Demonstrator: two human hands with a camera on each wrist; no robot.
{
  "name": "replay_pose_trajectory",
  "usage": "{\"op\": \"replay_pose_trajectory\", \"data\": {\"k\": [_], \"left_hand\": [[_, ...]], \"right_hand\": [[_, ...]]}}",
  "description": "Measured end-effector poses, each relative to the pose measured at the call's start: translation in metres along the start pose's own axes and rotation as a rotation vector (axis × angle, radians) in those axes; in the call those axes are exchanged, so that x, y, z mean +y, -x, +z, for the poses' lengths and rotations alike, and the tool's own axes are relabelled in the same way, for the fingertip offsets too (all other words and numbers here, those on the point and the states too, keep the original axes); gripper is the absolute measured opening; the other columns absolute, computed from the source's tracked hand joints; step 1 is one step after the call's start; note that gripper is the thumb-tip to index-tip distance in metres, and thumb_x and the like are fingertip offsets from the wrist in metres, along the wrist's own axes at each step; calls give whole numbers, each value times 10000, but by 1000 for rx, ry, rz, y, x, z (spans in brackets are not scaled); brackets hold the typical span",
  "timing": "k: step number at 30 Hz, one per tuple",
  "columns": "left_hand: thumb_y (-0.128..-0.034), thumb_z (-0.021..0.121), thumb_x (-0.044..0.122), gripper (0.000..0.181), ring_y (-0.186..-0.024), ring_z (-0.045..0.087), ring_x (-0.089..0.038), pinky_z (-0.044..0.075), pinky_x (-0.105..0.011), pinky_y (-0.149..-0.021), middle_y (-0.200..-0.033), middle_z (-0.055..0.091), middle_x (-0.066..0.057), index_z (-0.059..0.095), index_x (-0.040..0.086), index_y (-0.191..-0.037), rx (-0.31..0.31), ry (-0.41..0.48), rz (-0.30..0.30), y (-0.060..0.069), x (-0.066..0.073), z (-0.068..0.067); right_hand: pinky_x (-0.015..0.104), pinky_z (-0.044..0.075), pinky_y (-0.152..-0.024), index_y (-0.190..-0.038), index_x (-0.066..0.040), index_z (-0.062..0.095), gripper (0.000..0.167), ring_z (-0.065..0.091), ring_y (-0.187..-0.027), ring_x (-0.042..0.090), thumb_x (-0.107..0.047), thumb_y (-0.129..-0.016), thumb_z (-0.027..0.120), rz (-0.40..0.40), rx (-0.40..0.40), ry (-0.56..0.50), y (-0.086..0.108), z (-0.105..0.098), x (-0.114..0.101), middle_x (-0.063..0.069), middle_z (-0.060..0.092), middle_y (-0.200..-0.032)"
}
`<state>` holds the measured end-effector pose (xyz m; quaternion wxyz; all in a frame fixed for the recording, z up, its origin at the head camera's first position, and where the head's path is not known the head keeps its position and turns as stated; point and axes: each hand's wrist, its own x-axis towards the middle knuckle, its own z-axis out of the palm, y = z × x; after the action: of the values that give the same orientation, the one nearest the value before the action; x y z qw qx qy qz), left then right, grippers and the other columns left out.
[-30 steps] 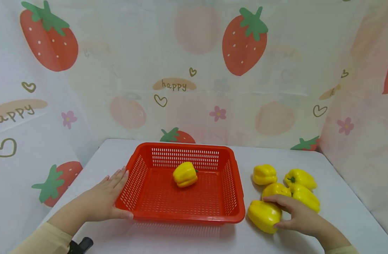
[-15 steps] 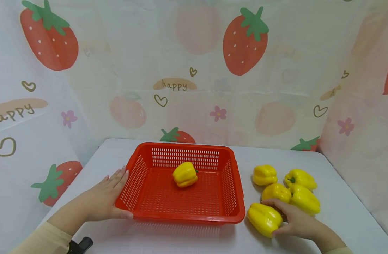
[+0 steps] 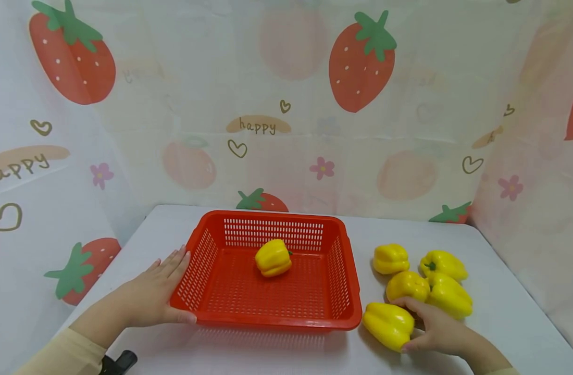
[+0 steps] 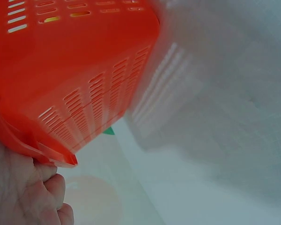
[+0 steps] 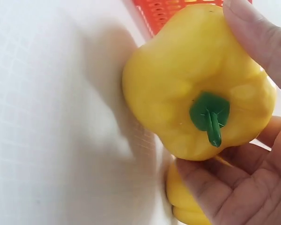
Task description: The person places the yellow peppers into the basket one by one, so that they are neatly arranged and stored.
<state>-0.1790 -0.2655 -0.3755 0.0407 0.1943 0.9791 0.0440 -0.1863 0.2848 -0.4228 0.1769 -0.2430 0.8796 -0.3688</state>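
Observation:
In the head view my right hand (image 3: pixel 438 328) grips a yellow bell pepper (image 3: pixel 388 326) close to the basket's front right corner. Its green stem (image 5: pixel 210 115) faces the right wrist camera, with the thumb on one side and fingers on the other. A red plastic basket (image 3: pixel 268 321) with slotted walls stands mid-table, holding one yellow bell pepper (image 3: pixel 273 258). Against the basket's left rim rests my left hand (image 3: pixel 155 294), fingers straight along the side and thumb at the front corner. The left wrist view shows its palm touching the rim (image 4: pixel 18 140).
Several more yellow peppers lie right of the basket: one at the back (image 3: pixel 390 259), one just behind the held pepper (image 3: pixel 407 286), others (image 3: pixel 443 264) farther right. A white cloth covers the table (image 3: pixel 249 354). Printed curtains (image 3: pixel 305 156) close off the back and sides.
The right hand and its pepper have shifted slightly toward the table's front and the basket, away from the pepper behind. The left hand and the basket stay put.

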Motion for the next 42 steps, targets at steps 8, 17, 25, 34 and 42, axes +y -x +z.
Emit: {"op": "replay_pose_trajectory", "data": {"k": [8,17,25,34,42], "left_hand": [[-613,495,822,1230,-1357,159,-380,183,-574,-1056,-1503,134,-195,148,-17,-1444,3,3,2,0,0,0],[-616,500,818,1223,-1356,163,-381,189,-576,-1053,-1500,148,-197,161,-21,-1440,13,9,7,1,1,0],[-625,508,809,1218,-1357,156,-383,180,-573,-1058,-1501,136,-200,161,-29,-1438,13,11,12,0,0,1],[-620,505,813,1223,-1359,154,-380,177,-572,-1060,-1501,134,-201,156,-25,-1440,11,9,6,1,0,0],[-614,500,819,1231,-1359,152,-380,179,-575,-1057,-1504,127,-196,150,-22,-1442,-5,16,-2,0,0,0]], "right_hand": [[283,510,-828,-1341,-57,368,733,538,-995,116,-257,-752,754,69,-24,-133,-2,3,1,162,435,-1317],[276,495,-856,-1306,-31,339,709,529,-1020,73,-235,-762,746,69,16,-136,-2,5,-4,157,440,-1303],[242,484,-859,-1279,-90,359,649,525,-1023,87,-220,-769,738,31,49,-154,-1,2,-4,123,446,-1274],[172,467,-837,-1283,-42,330,646,524,-1022,52,-135,-777,722,-69,124,-186,3,-12,-13,176,409,-1280],[163,456,-850,-1308,-56,357,644,521,-1038,43,-111,-778,720,-125,186,-153,2,-21,-20,159,407,-1306]]}}
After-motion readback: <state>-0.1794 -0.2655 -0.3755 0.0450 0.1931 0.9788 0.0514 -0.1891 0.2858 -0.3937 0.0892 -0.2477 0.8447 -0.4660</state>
